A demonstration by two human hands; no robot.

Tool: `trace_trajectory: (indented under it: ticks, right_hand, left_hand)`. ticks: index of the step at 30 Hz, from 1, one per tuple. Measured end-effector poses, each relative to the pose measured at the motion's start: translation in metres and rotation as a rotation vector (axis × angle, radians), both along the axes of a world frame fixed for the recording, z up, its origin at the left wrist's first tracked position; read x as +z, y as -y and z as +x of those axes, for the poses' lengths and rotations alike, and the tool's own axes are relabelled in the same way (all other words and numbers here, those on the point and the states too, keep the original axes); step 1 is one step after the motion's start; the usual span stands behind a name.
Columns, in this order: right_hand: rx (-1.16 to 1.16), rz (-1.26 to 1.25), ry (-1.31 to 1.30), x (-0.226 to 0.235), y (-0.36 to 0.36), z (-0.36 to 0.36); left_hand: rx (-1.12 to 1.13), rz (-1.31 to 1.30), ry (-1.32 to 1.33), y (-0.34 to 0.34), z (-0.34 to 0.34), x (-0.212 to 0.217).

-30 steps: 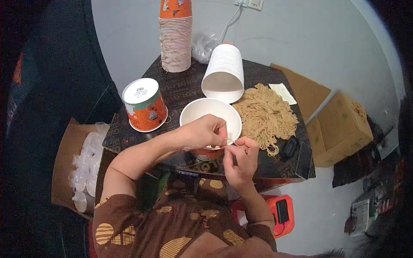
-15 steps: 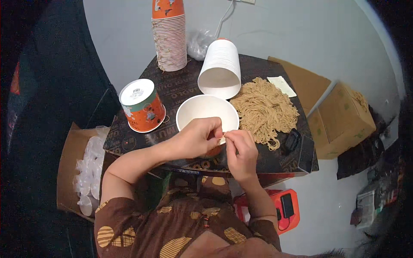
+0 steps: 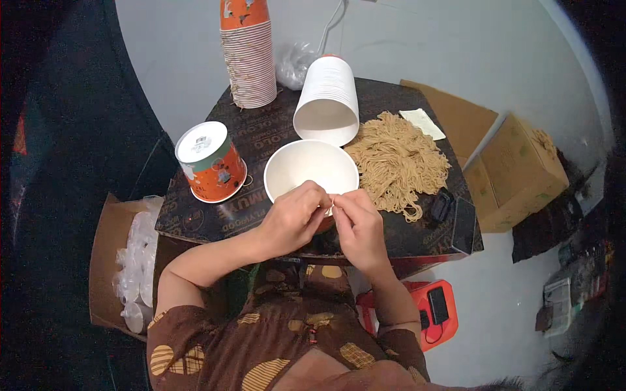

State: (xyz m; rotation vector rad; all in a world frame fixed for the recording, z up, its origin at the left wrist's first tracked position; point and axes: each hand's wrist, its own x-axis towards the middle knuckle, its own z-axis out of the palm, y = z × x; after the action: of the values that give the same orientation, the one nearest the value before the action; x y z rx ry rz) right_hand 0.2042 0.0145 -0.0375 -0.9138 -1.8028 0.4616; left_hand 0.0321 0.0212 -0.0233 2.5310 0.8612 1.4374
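A white paper bucket (image 3: 287,166) stands mouth up at the front of the table, its orange outside barely showing under my hands. My left hand (image 3: 297,215) is closed in a pinch at its near rim. Fingertip to fingertip with it, my right hand (image 3: 357,225) pinches too. Between them shows a small pale bit, possibly cord, too small to name. Right of the bucket lies a tangled heap of tan cord (image 3: 401,163). An orange and green bucket (image 3: 218,176) sits upside down to the left, with a loop of cord at its base.
Behind stands a tall stack of nested buckets (image 3: 249,65); a white nested stack (image 3: 328,91) lies on its side. A black object (image 3: 442,207) sits near the right edge. Cardboard boxes (image 3: 521,176) flank the table, and a red stool (image 3: 447,326) is below right.
My left hand has rolled over so its back shows more, and the fingertips of both hands have come closer together. The whole view has shifted slightly.
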Motion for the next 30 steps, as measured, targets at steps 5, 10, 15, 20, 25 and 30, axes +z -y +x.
trace_trajectory:
  ticks: [5,10,15,20,25,30]
  right_hand:
    - [0.049,-0.064,-0.042,0.001,0.001,-0.002]
    - [-0.031,0.007,-0.053,-0.003,0.004,-0.006]
    - [-0.051,0.162,-0.094,-0.017,0.009,-0.011]
    - [-0.017,0.367,0.077,-0.016,0.01,-0.009]
    - [0.07,0.378,0.077,-0.024,0.007,-0.006]
    - [0.011,0.331,-0.018,-0.023,0.008,-0.007]
  left_hand:
    - [0.02,-0.008,-0.005,0.0,-0.003,-0.001]
    - [0.015,-0.17,0.045,0.002,-0.004,0.009]
    - [-0.003,-0.512,0.123,0.002,-0.006,0.016]
    - [0.148,-0.664,0.097,-0.001,-0.007,0.022]
    - [0.22,-0.566,0.078,-0.008,-0.004,0.017]
    - [0.194,-0.487,0.036,-0.004,-0.003,0.018]
